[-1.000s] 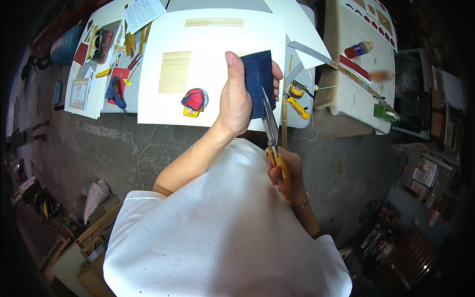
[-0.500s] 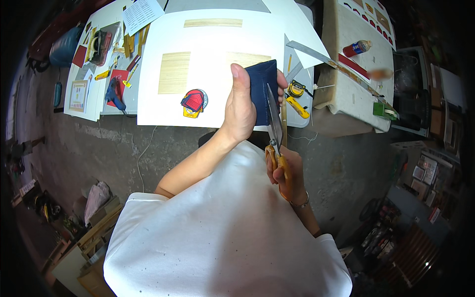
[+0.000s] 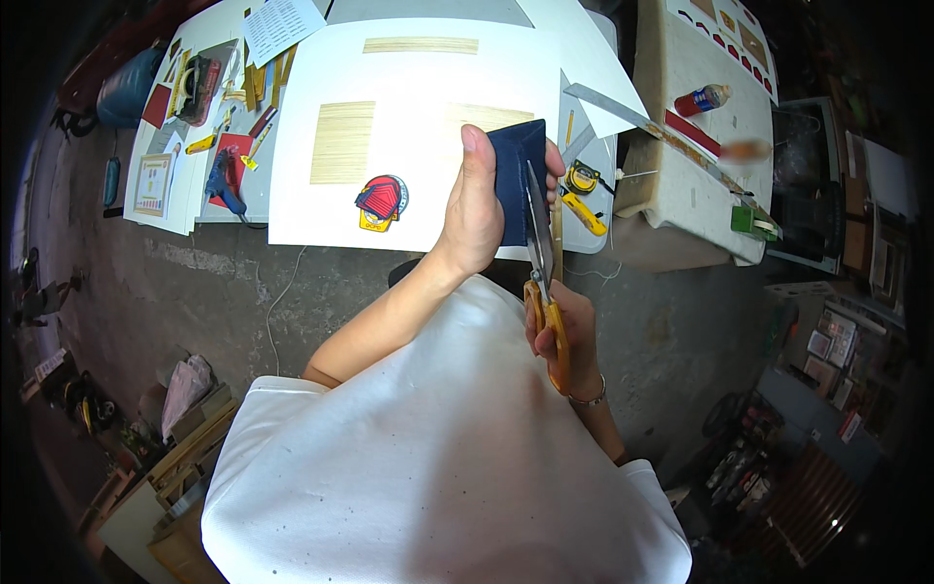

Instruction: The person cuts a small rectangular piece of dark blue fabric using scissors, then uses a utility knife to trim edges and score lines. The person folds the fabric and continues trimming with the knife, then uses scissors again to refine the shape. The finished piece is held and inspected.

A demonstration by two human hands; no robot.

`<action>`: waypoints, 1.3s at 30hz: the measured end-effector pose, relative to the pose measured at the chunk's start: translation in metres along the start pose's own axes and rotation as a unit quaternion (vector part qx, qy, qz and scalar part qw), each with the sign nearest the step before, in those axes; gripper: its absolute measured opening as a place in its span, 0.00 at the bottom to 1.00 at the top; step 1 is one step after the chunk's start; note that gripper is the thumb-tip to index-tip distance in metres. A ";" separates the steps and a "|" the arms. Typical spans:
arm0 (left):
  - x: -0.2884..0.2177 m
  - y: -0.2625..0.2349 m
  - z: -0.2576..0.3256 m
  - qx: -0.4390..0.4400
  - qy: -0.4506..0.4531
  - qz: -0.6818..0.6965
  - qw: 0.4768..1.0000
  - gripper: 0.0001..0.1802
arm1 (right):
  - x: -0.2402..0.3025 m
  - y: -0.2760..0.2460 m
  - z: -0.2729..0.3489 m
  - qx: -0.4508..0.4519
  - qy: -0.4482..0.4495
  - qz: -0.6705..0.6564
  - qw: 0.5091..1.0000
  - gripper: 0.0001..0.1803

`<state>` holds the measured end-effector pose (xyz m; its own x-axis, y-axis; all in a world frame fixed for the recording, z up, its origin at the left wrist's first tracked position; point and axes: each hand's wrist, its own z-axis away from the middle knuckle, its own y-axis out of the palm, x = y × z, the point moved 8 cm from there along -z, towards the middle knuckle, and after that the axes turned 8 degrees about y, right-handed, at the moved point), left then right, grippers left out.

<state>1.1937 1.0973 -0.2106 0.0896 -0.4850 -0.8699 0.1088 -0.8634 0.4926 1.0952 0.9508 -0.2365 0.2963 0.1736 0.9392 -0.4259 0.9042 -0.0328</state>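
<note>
My left hand is closed around a dark blue piece of folded fabric, held up above the near edge of the table. Its thumb lies along the left side, and fingertips show at the right edge. From below, my right hand grips scissors with orange handles. Their long metal blades point away from me along the fabric's right part, a little apart near the pivot. Whether the fabric lies between the blades is hard to tell. Patches in red, yellow and grey lie stacked on the white board, left of my left hand.
Wood-grain pieces lie on the white board. At right are a tape measure, a yellow cutter, a metal ruler and a bottle on a second table. A blue glue gun lies at left.
The scissors and my right hand have shifted very slightly, with the handles turned a little. My left hand still holds the fabric in nearly the same place.
</note>
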 end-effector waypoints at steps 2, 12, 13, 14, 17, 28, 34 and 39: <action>0.003 0.001 0.001 0.010 -0.008 0.009 1.000 0.52 | 0.000 -0.001 0.000 0.003 0.000 0.006 1.000 0.43; 0.008 0.001 0.003 0.030 -0.022 0.000 0.999 0.54 | -0.027 -0.005 -0.001 -0.033 0.036 -0.027 0.998 0.39; 0.010 0.001 0.004 0.031 -0.029 0.004 0.999 0.54 | -0.028 -0.005 -0.001 -0.035 0.042 -0.031 0.998 0.38; 0.012 0.000 0.005 0.030 -0.034 0.013 0.999 0.54 | -0.029 -0.005 -0.002 -0.036 0.047 -0.035 0.998 0.38; 0.015 -0.002 0.005 0.040 -0.023 -0.009 0.999 0.54 | -0.027 -0.003 -0.002 -0.024 0.044 -0.040 0.998 0.39; 0.020 -0.001 0.006 0.058 -0.011 0.038 0.998 0.52 | -0.022 -0.004 -0.002 -0.035 0.056 -0.058 0.996 0.38; 0.021 -0.003 0.005 0.052 -0.013 0.012 0.999 0.53 | -0.022 -0.003 -0.005 -0.018 0.013 -0.033 0.999 0.23; 0.023 -0.002 0.006 0.054 -0.020 0.012 0.998 0.53 | -0.022 -0.004 -0.005 -0.002 0.025 -0.049 0.998 0.25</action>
<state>1.1898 1.0875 -0.2316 0.0508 -0.5091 -0.8592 -0.0010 -0.8603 0.5097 1.0946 0.9449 -0.2588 0.3782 0.1032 0.9200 -0.3889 0.9195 0.0567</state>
